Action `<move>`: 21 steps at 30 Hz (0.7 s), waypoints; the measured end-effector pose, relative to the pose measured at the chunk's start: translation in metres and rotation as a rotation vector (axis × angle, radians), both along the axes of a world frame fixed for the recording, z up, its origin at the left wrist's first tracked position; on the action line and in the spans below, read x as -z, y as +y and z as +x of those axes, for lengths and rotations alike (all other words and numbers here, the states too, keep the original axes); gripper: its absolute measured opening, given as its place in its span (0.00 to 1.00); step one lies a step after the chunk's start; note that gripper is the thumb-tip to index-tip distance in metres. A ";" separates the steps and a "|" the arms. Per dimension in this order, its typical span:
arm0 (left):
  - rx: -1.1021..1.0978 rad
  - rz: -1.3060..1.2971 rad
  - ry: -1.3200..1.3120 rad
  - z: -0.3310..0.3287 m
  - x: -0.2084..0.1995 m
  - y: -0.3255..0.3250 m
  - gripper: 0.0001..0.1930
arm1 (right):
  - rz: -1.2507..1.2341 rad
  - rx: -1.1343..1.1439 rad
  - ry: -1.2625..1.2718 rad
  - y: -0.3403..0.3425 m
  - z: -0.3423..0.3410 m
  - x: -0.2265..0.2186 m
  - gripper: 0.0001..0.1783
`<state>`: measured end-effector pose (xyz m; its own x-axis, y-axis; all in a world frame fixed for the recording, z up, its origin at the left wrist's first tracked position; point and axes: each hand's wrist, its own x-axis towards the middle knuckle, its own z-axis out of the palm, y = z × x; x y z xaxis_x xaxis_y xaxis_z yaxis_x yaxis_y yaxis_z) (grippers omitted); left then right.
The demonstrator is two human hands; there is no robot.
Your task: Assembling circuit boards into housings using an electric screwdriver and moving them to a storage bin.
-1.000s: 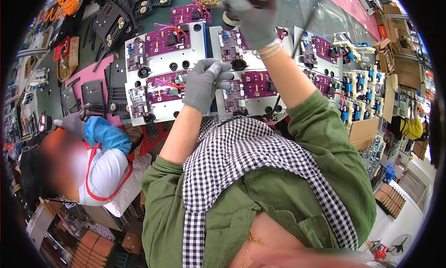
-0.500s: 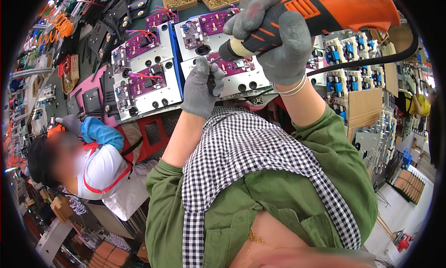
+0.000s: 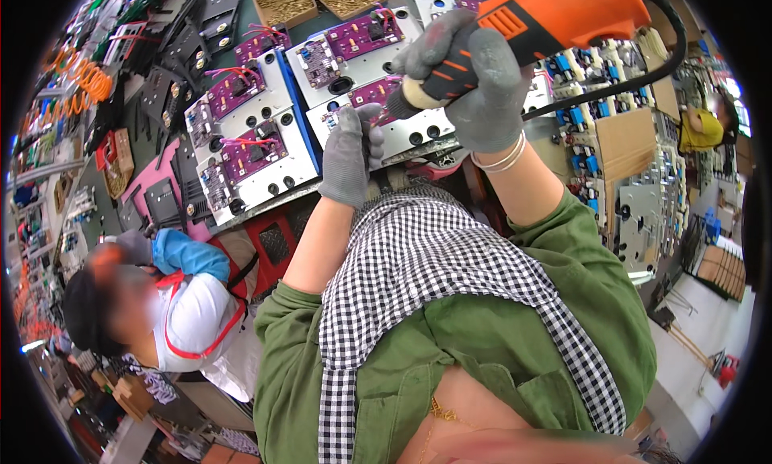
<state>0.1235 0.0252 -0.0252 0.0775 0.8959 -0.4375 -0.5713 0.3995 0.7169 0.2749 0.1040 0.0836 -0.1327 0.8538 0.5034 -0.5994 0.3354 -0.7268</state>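
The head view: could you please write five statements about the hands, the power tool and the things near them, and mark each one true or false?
1. The right hand grips an orange and black power tool. True.
2. The left hand is bare. False: it wears a grey glove.
3. Several purple circuit boards sit on the metal plates. True.
4. The two boxes of brass-coloured pieces are right of the power tool. False: they are left of it in the picture.
5. A black cable runs from the power tool. True.
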 end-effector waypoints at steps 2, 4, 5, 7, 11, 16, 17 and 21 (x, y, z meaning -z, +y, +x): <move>0.026 0.056 0.182 0.003 0.004 0.006 0.19 | -0.008 0.122 -0.024 -0.002 0.024 0.002 0.05; 0.091 0.045 0.342 0.014 0.004 0.009 0.14 | 0.015 0.267 -0.122 -0.008 0.059 0.004 0.08; 0.119 0.026 0.355 0.022 0.003 0.014 0.12 | -0.026 0.348 -0.156 -0.006 0.084 0.009 0.09; 0.169 0.069 0.416 0.039 0.007 0.019 0.11 | -0.107 0.486 -0.182 -0.009 0.125 0.012 0.15; 0.195 0.322 0.657 0.085 0.023 0.036 0.12 | -0.198 0.674 0.028 -0.005 0.186 0.013 0.18; 0.245 0.624 1.472 0.136 0.050 0.088 0.20 | -0.069 0.871 -0.316 0.008 0.225 0.036 0.13; 0.285 0.581 1.569 0.143 0.058 0.098 0.22 | -0.035 0.826 -0.340 0.013 0.222 0.044 0.11; 0.338 0.502 1.728 0.147 0.071 0.104 0.22 | -0.218 0.563 -0.148 0.017 0.171 0.032 0.05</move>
